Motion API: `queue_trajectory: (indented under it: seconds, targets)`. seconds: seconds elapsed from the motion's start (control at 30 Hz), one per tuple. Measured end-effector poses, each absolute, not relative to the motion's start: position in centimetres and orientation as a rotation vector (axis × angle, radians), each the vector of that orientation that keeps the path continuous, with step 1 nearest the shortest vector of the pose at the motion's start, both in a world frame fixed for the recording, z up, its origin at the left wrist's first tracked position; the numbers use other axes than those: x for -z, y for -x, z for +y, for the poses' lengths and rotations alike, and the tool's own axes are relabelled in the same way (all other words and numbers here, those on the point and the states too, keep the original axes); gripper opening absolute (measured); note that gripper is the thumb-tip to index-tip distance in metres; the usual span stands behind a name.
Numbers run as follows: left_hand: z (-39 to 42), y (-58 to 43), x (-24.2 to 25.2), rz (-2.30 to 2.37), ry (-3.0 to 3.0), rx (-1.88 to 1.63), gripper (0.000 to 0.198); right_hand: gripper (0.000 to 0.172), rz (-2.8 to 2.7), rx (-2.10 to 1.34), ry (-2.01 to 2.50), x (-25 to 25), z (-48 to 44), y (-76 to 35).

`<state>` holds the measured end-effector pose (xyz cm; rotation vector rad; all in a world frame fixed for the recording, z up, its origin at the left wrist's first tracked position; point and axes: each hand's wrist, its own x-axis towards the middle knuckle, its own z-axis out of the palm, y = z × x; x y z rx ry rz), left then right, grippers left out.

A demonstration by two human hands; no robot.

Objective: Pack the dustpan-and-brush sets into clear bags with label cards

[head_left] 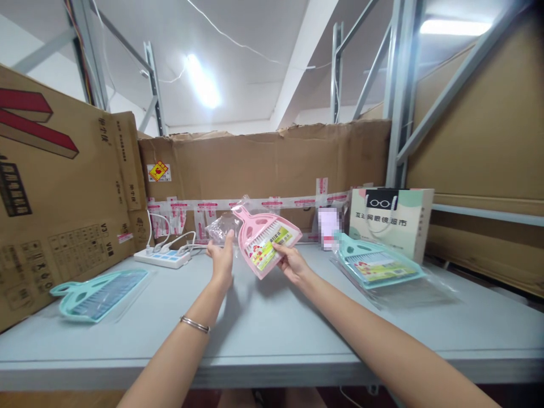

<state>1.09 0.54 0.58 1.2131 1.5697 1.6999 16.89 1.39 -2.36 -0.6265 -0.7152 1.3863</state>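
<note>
A pink dustpan (245, 245) with a white-bristled brush and a printed card is held up over the table, handle pointing up and away. My right hand (293, 263) grips its lower right edge, thumb on the card. To the left of it, my left hand (221, 259) has hold of a clear plastic bag (221, 225); some of its fingers are hidden. A teal dustpan set (102, 294) in clear film lies at the left of the table. At the right lie wrapped teal dustpan sets (378, 263), seemingly stacked.
Behind the hands, a power strip (164, 258) with plugged-in cables sits on the grey table (178, 340). A paper gift bag (391, 218) stands at the back right, beside a phone-like upright thing (330, 226). Cardboard boxes (255, 164) wall the back and left.
</note>
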Motion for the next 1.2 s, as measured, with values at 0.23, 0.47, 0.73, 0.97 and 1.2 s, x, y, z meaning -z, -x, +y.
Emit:
queue_trajectory:
  seconds: [0.23,0.47,0.73,0.97,1.2]
  targets:
    - [-0.6,-3.0,0.3,0.888,-1.351,-1.227,0.052,0.017,-0.712,-1.335,0.618,2.3,1.7,-17.1]
    - [-0.9,-3.2,0.9,0.850,-1.432,-1.151,0.063,0.022,-0.750,-1.290,0.629,2.3,1.8,-17.0]
    - [-0.2,-2.6,0.8,0.861,-1.454,-1.211,0.066,0.034,-0.760,-1.033,0.910,2.0,2.7,-19.3]
    - [0.0,-1.5,0.6,0.907,-1.487,-1.129,0.064,0.036,-1.014,-1.164,1.202,1.3,2.8,-22.1]
    - [-0.2,-1.3,0.6,0.976,-1.482,-1.049,0.060,0.030,-1.044,-1.247,1.091,2.2,4.0,-22.2]
